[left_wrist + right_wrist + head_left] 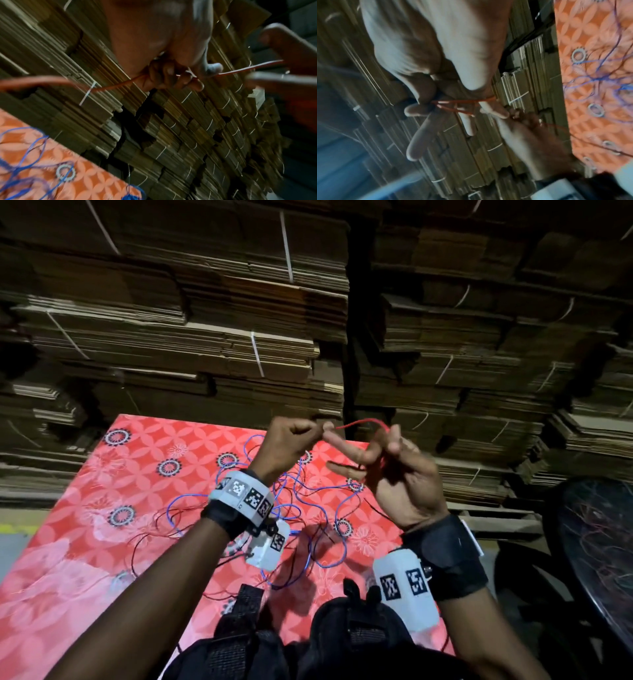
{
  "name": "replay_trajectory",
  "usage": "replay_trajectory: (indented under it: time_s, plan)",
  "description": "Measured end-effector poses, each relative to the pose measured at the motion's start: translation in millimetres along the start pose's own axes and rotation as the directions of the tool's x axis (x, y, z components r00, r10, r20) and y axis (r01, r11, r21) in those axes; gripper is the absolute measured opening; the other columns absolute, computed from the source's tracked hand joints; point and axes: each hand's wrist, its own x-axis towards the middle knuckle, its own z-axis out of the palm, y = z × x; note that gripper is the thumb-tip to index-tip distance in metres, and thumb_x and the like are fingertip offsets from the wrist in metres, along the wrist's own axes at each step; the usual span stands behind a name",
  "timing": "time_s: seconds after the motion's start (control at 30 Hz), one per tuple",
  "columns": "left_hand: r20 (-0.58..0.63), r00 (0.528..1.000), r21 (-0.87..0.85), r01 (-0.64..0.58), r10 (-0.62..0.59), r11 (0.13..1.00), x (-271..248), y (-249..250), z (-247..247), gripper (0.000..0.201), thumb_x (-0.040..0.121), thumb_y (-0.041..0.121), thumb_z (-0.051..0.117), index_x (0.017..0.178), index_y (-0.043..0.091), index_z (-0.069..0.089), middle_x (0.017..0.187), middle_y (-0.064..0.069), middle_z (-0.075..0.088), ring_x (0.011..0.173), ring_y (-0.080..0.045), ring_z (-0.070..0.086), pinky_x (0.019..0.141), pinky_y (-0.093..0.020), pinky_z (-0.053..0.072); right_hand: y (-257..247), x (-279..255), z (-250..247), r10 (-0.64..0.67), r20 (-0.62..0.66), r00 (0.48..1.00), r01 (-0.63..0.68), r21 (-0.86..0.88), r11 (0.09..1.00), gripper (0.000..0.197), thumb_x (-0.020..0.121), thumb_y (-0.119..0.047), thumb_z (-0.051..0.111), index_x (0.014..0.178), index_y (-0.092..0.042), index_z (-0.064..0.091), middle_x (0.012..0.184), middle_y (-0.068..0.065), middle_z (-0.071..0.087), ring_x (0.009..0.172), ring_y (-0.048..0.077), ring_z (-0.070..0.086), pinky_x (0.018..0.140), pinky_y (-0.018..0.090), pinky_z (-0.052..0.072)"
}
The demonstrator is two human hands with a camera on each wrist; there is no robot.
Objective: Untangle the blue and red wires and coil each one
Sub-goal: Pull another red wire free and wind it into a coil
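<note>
Both hands are raised above the far edge of the desk [102,508], which carries a red patterned cloth. The left hand [287,445] is closed in a fist, pinching the red wire [363,422]. The right hand [394,474] holds the same wire looped around its fingers [419,146], with 2 fingers extended. The blue wire [322,505] lies in loose tangled loops on the desk middle, crossed by dark strands. Bundled cardboard stacks [205,337] stand behind the desk.
</note>
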Motion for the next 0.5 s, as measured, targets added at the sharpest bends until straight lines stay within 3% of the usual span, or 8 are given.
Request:
replay_trajectory:
  time_s: [0.1,0.2,0.27,0.33,0.37,0.43,0.5]
  plan:
    - [0.034,0.998,0.024,0.057,-0.058,0.998,-11,-17,12,0.031,0.092,0.023,0.066,0.061,0.021,0.070,0.042,0.012,0.037,0.044,-0.002,0.027,0.044,-0.018,0.020,-9,14,2,-0.154,0.013,0.988,0.149,0.176,0.973,0.028,0.096,-0.027,0.046,0.076,-0.021,0.065,0.097,0.007,0.075,0.132,0.041,0.048,0.106,0.074,0.020]
    - [0.125,0.991,0.095,0.042,-0.054,0.995,-25,-22,27,0.026,0.088,0.036,0.069,0.066,0.021,0.074,0.045,0.008,0.040,0.046,-0.006,0.030,0.048,-0.024,0.023,-10,25,2,-0.260,-0.187,0.947,0.294,0.187,0.937,0.029,0.090,-0.022,0.046,0.069,-0.025,0.065,0.107,0.006,0.074,0.131,0.037,0.050,0.106,0.065,0.025]
    - [0.184,0.983,0.161,0.000,-0.030,0.987,-33,-16,35,0.022,0.089,0.030,0.070,0.071,0.020,0.075,0.045,0.001,0.052,0.045,0.005,0.035,0.049,-0.020,0.028,-9,32,-5,-0.304,-0.309,0.901,0.358,0.134,0.924,0.032,0.091,-0.019,0.045,0.066,-0.025,0.064,0.112,0.007,0.073,0.134,0.033,0.047,0.104,0.059,0.028]
    - [0.226,0.974,0.253,-0.065,0.006,0.965,-35,-12,36,0.020,0.091,0.026,0.068,0.077,0.015,0.077,0.065,0.011,0.065,0.044,0.011,0.040,0.049,-0.012,0.028,-5,38,-19,-0.359,-0.362,0.861,0.364,-0.056,0.930,0.040,0.101,-0.018,0.037,0.069,-0.026,0.060,0.112,0.009,0.073,0.138,0.030,0.044,0.103,0.049,0.030]
    - [0.235,0.971,0.310,-0.105,0.031,0.945,-36,-13,34,0.022,0.091,0.029,0.068,0.077,0.015,0.077,0.065,0.008,0.065,0.045,0.009,0.041,0.050,-0.014,0.029,-3,40,-24,-0.391,-0.358,0.848,0.328,-0.224,0.918,0.041,0.105,-0.020,0.033,0.072,-0.025,0.057,0.110,0.009,0.074,0.139,0.027,0.042,0.106,0.043,0.028]
    - [0.225,0.973,0.447,-0.157,0.059,0.880,-32,-17,25,0.029,0.089,0.042,0.067,0.073,0.020,0.074,0.056,0.000,0.057,0.050,-0.002,0.042,0.053,-0.025,0.033,3,42,-37,-0.424,-0.314,0.850,0.184,-0.577,0.796,0.035,0.107,-0.024,0.033,0.077,-0.022,0.051,0.107,0.005,0.074,0.138,0.017,0.044,0.118,0.045,0.020]
    - [0.182,0.982,0.551,-0.146,0.053,0.822,-26,-21,13,0.033,0.086,0.053,0.065,0.075,0.023,0.073,0.061,0.005,0.061,0.057,-0.005,0.050,0.058,-0.029,0.040,7,39,-48,-0.394,-0.255,0.883,0.053,-0.779,0.625,0.032,0.106,-0.018,0.037,0.078,-0.014,0.052,0.104,0.004,0.072,0.123,-0.006,0.053,0.120,0.053,0.014]
